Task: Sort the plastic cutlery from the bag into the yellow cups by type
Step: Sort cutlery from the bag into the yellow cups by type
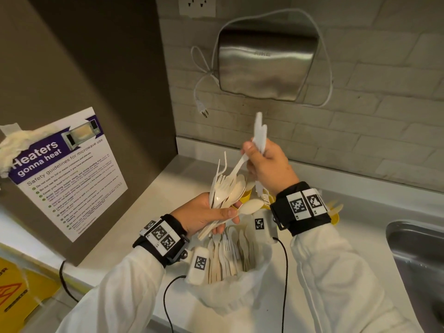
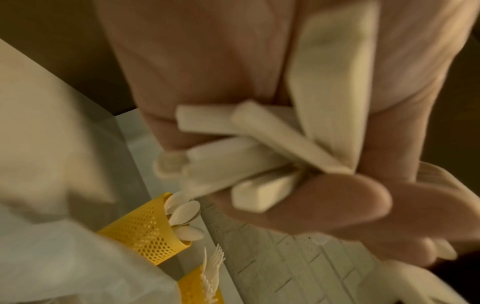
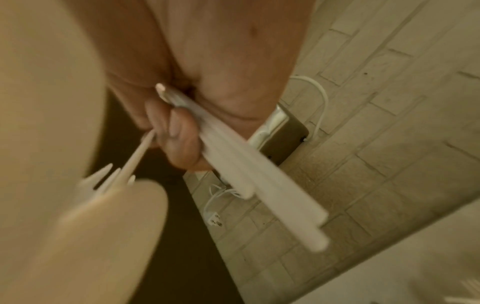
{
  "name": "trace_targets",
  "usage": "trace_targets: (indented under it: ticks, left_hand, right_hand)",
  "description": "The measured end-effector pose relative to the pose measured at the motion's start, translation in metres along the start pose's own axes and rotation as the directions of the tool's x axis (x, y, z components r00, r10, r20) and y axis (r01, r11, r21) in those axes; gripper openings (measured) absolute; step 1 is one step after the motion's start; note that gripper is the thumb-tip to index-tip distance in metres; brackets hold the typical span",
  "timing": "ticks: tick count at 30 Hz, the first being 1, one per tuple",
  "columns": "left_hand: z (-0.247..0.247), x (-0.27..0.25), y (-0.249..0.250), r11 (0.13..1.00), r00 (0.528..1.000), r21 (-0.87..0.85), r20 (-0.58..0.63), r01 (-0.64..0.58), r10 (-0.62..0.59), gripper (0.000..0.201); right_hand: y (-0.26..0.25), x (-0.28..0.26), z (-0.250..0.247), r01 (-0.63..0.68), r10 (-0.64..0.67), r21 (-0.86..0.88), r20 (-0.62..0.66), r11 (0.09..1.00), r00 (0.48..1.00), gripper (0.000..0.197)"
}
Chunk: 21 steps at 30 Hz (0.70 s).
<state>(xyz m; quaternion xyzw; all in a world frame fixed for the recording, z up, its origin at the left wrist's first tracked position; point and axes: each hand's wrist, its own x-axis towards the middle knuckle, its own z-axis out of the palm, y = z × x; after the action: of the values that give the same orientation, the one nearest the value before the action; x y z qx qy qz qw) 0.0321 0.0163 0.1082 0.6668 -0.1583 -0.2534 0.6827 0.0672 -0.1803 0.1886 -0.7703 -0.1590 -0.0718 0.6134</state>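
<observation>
My left hand (image 1: 224, 221) grips a bundle of cream forks and spoons (image 1: 225, 188) above the bag, their handle ends (image 2: 259, 160) fanned out of the fist. My right hand (image 1: 254, 151), higher and to the right, holds a few white cutlery pieces (image 1: 260, 133) pointing upward and pinches the handle of one fork (image 1: 236, 165) whose tines sit in the bundle. The white plastic bag (image 1: 240, 284) lies open below with more cutlery (image 1: 228, 251) inside. One yellow mesh cup (image 2: 145, 228) holds spoons, a second yellow cup (image 2: 192, 288) holds forks, and a third yellow cup (image 1: 335, 218) shows behind my right wrist.
A steel hand dryer (image 1: 266, 61) hangs on the brick wall, its plug (image 1: 203, 111) dangling loose. A steel sink (image 1: 418, 255) lies at the right. A brown panel with a microwave poster (image 1: 69, 174) stands at the left, with a yellow floor sign (image 1: 21, 292) below it.
</observation>
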Motion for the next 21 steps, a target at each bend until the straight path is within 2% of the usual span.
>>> trace_targets:
  ticks: [2,5,8,11,13,15,18,21]
  left_hand:
    - [0.000,0.000,-0.001,0.999,1.000,0.034,0.002,0.015,-0.015,0.029]
    - [0.004,0.000,-0.002,0.994,0.999,0.109,-0.035,0.003,0.001,0.018]
    - [0.007,0.003,-0.005,0.987,0.979,0.155,-0.194,-0.035,0.065,0.030]
    - [0.006,0.010,-0.006,0.966,0.924,0.256,-0.364,-0.026,0.121,0.030]
    - [0.006,0.014,-0.006,0.936,0.871,0.352,-0.463,0.008,0.167,0.025]
    - [0.006,0.018,-0.008,0.888,0.807,0.458,-0.536,0.032,0.247,0.034]
    - [0.008,0.022,-0.006,0.827,0.731,0.555,-0.602,0.094,0.321,0.033]
    - [0.012,0.022,-0.001,0.783,0.697,0.607,-0.619,0.132,0.362,0.028]
  right_hand:
    - [-0.002,0.002,-0.002,0.010,0.009,0.142,-0.135,0.990,0.991,0.023]
    - [-0.007,0.004,-0.010,0.082,0.021,0.297,-0.326,0.951,0.945,0.025]
    - [-0.013,0.005,-0.019,0.174,0.049,0.437,-0.453,0.882,0.890,0.024]
    - [-0.016,0.001,-0.022,0.257,-0.027,0.387,-0.509,0.885,0.860,0.026]
    - [-0.020,-0.005,-0.018,0.217,-0.097,0.211,-0.466,0.953,0.879,0.025]
    - [-0.024,-0.014,-0.008,0.150,-0.140,0.002,-0.339,0.989,0.930,0.016]
    - [-0.018,-0.023,0.013,0.125,-0.151,-0.192,-0.125,0.973,0.981,0.014]
    - [-0.007,-0.023,0.026,0.105,-0.136,-0.279,-0.093,0.954,0.986,0.015]
